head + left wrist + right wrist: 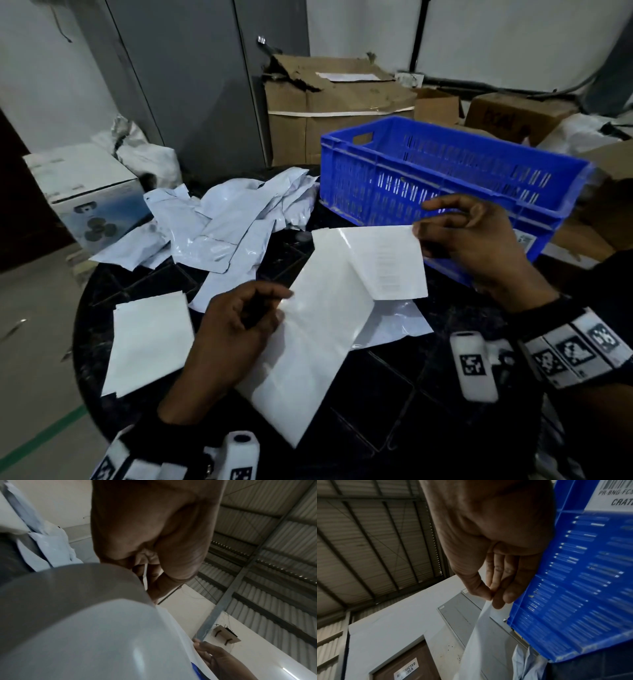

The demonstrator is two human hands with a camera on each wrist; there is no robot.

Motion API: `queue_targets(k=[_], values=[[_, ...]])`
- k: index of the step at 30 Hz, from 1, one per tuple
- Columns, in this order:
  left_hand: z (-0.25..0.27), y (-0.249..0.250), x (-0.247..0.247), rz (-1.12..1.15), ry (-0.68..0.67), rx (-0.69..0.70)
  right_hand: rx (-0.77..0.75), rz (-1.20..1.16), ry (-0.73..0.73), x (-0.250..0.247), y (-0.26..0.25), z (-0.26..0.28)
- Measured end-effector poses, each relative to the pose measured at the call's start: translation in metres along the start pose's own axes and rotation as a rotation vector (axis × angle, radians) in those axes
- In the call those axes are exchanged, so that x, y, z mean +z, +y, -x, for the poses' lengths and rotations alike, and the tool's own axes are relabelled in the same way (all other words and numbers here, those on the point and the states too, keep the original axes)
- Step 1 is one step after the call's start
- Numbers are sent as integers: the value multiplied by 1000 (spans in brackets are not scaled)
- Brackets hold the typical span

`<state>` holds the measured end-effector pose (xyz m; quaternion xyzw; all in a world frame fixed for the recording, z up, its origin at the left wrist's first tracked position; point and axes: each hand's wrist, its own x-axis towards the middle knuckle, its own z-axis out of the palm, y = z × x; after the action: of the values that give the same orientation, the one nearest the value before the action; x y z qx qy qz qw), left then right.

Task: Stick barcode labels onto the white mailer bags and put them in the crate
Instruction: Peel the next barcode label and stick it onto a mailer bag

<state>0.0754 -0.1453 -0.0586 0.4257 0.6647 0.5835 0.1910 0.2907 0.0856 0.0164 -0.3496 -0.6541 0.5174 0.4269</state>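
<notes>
Tabletop (394, 394): dark and round; it carries the crate, the bags and the paper sheets.
Crate (442, 178): blue plastic with slotted walls, at the far right of the tabletop, just behind the right hand. A white sticker (614, 494) printed with a barcode is on its wall in the right wrist view.
Heap of mailer bags (226, 226): white, crumpled and overlapping, at the far left of the tabletop, left of the crate and beyond the left hand.
Backing sheet (308, 349): a long glossy white sheet, slanting from the near edge up toward the crate, lifted off the tabletop between both hands.
Mailer bag under the sheet (400, 325): white and flat on the tabletop, only its right part showing past the backing sheet, below the right hand.
Spare sheet (150, 339): white and flat, near the left edge of the tabletop, left of the left hand and apart from it.
Label (387, 260): white, roughly square, with faint print showing through; peeled up from the top of the backing sheet and still joined to it along its lower left edge.
Left grip: the left hand (236, 329) is curled, thumb and fingers pinching the left edge of the backing sheet; the left wrist view shows the thin white edge caught between the fingers (154, 582).
Right grip: the right hand (476, 243) pinches the label's top right corner between thumb and fingertips (498, 601), the other fingers loosely bent, right in front of the crate wall.
</notes>
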Motion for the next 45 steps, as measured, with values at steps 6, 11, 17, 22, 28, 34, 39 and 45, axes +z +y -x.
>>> queue_targets(k=[6, 11, 17, 22, 28, 34, 39, 45], values=[[4, -32, -18, -57, 5, -209, -30, 39, 46, -7, 12, -7], [2, -43, -29, -38, 46, -269, -189, 237, 191, -16, 15, -18], [-6, -41, -39, 126, 169, -321, -905, 724, 299, 6, 21, 15], [-13, -39, -46, 243, 234, -395, -1232, 858, 90, 27, 50, 41], [-27, -44, -46, 221, 237, -404, -1127, 660, 82, 26, 29, 49], [-79, -22, -28, 226, 301, -253, -819, 338, 270, -14, -3, 38], [-153, 2, 35, 224, 177, -117, -704, 336, 288, -34, 3, 35], [-237, -43, 99, -605, -161, -196, -617, 360, 285, -46, 20, 33]])
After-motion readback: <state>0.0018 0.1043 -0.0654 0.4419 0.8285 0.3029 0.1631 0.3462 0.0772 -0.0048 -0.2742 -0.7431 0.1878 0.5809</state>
